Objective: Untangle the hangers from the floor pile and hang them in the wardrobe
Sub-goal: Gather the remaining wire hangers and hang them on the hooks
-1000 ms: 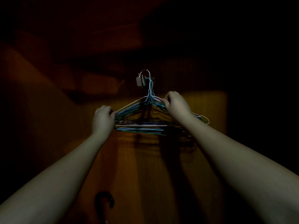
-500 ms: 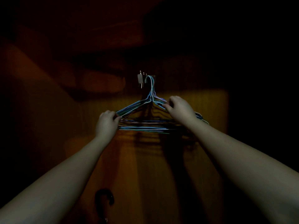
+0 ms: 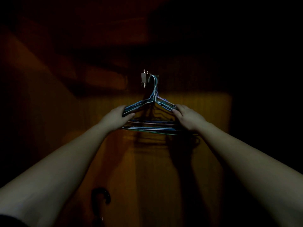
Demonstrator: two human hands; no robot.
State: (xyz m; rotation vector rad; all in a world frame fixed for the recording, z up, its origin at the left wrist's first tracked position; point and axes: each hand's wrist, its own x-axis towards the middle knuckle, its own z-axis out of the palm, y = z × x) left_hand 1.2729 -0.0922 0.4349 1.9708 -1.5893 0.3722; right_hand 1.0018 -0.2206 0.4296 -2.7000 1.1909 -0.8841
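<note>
**Dim wooden interior, one lit patch**

The scene is very dark. A brown wooden back panel (image 3: 164,169) with faint vertical grain catches a warm yellowish patch of light (image 3: 205,108) in the middle, edged by deep shadow. Low on the panel sits a dark curved handle (image 3: 100,196). The upper area and right side fade to black.
</note>
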